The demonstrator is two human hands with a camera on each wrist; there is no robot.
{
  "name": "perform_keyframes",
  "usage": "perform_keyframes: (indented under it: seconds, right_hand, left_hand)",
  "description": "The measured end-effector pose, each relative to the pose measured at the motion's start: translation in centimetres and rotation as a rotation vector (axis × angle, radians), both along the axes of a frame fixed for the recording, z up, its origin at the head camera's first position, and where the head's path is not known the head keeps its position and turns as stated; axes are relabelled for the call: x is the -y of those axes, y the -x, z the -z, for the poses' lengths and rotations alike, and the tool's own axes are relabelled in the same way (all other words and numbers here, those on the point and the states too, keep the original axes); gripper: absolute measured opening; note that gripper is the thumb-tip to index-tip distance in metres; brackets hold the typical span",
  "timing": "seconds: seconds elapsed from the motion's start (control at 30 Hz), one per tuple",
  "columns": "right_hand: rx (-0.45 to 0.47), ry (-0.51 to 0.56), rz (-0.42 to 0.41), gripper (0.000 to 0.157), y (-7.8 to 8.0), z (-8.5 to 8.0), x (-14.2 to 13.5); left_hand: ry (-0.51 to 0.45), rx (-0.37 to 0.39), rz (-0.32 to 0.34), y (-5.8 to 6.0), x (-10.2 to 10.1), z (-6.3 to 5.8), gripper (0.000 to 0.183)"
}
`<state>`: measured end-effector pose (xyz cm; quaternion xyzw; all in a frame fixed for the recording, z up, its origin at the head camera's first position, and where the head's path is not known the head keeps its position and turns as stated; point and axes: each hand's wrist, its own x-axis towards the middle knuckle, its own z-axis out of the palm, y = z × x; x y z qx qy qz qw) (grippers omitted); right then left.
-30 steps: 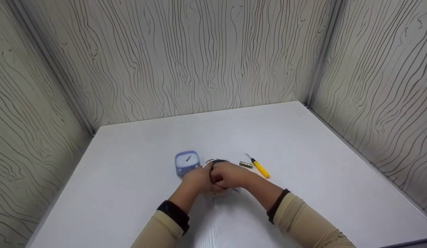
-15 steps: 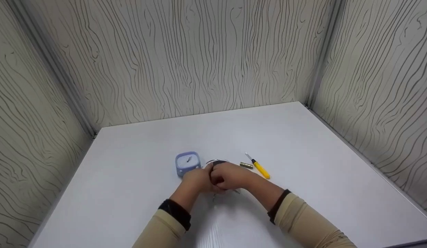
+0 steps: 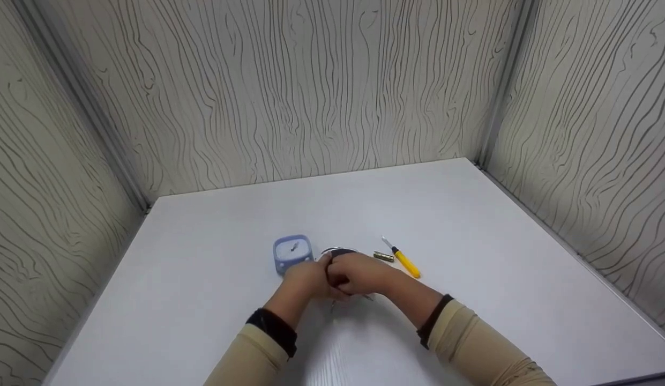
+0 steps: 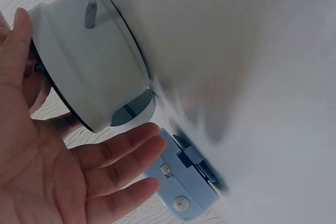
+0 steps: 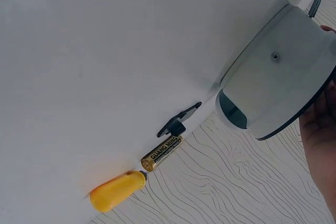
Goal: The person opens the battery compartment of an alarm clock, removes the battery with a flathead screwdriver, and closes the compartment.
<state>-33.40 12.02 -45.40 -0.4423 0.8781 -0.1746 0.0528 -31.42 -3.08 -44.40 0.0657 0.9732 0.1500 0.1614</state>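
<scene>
A round pale alarm clock (image 4: pixel 100 61) with a dark rim and short legs lies between my hands, its back turned up. My left hand (image 3: pixel 309 281) holds it from the left: the thumb (image 4: pixel 21 35) is at the rim, while several fingers (image 4: pixel 123 166) stretch down beside it. My right hand (image 3: pixel 359 273), fingers curled, reaches over the clock's back from the right. In the right wrist view its fingers are mostly hidden behind the clock's rim. The hands cover the spot they work on in the head view.
A blue square clock (image 3: pixel 292 252) stands just beyond my left hand. To the right lie a gold battery (image 3: pixel 383 257) and a yellow-handled screwdriver (image 3: pixel 406 261). Near the battery is a small dark piece (image 5: pixel 178 120). Wood-patterned walls (image 3: pixel 311 86) enclose the white table (image 3: pixel 219 230).
</scene>
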Motion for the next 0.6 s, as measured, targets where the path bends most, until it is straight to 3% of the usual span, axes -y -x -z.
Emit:
perform_keyframes:
  seconds: [0.3,0.6]
  right_hand:
    - [-0.001,0.019,0.023,0.01,0.1,-0.3,-0.5]
    - [0.032,0.022,0.074,0.006,0.2,-0.8,-1.2]
  left_hand:
    - [0.011,-0.028,0.019,-0.1,0.1,0.2,0.11]
    - [-0.045,-0.004,-0.038,-0.5,-0.1,0.0,0.107]
